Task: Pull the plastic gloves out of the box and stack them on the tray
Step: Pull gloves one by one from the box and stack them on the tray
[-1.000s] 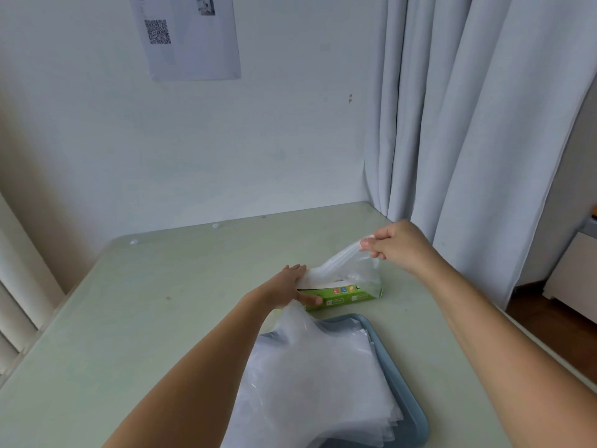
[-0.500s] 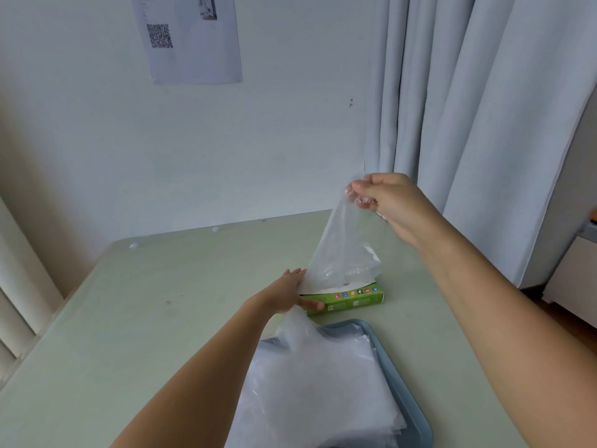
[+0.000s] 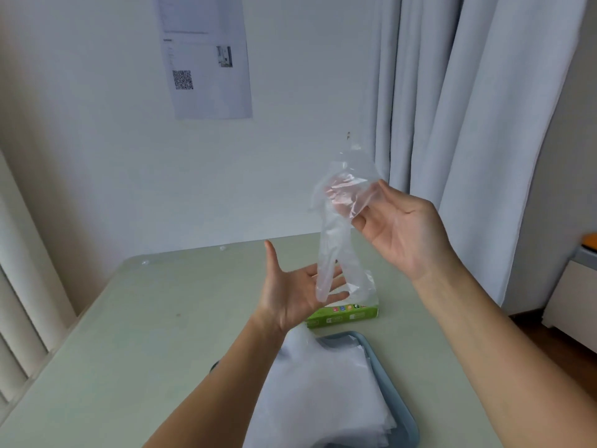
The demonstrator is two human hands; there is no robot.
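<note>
item: plastic glove (image 3: 334,240) – one piece, clear thin film, held in the air above the box (image 3: 347,315), hanging long and crumpled.
handling: judged near weightless, limp, slippery and prone to cling or drift; likely tears if yanked. best taken at the cuff edge with a light pinch, and supported underneath when laid down.
grip, right hand (image 3: 403,231): thumb and fingertips clamped on the bunched upper part of the glove.
grip, left hand (image 3: 290,292): apart – palm up, fingers spread under the dangling lower end; contact with the film cannot be told.
container 1: box, green carton, on the desk (image 3: 145,318) just beyond the tray; a tuft of film stands at its top, and whether that is the held glove's tail or the next one is unclear. remaining contents hidden.
container 2: tray (image 3: 407,412), blue-grey, nearest the person – carries a stack of gloves (image 3: 323,392), loosely layered, overhanging its left side.
</note>
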